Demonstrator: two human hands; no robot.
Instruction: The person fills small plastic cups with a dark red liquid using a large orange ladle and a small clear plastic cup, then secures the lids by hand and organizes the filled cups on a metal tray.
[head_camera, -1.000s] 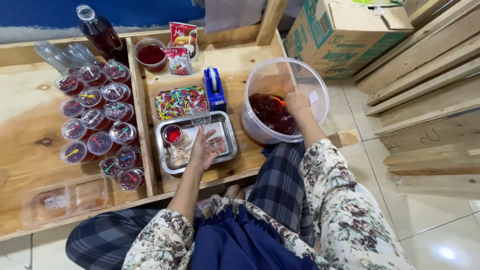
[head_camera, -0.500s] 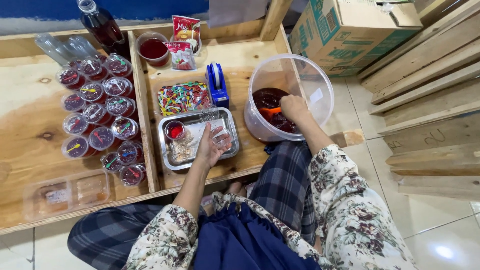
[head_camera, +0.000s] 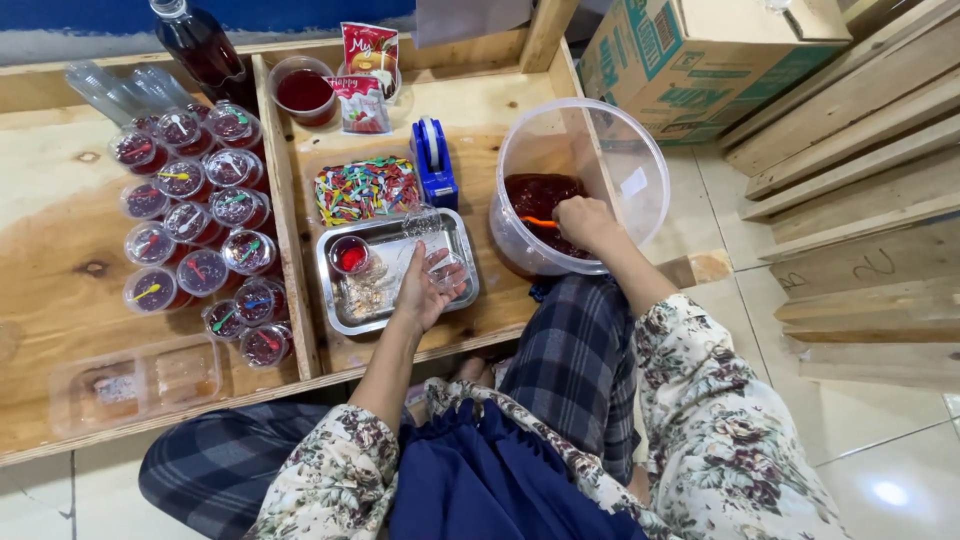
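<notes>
Centre frame: left hand (head_camera: 422, 290) cradles an empty clear cup (head_camera: 443, 270) over the steel tray (head_camera: 345, 315). Right hand (head_camera: 580, 222), closed on an orange spoon (head_camera: 540, 222), dips into the tub (head_camera: 640, 150) of red jelly (head_camera: 535, 195). Best practice: level scoops, cup held near the rim.

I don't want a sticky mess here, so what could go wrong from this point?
The left hand holds a small clear cup tilted over the steel tray; filling could spill. The right hand scoops red jelly in the tub, which overhangs the board's edge and might tip.
</notes>
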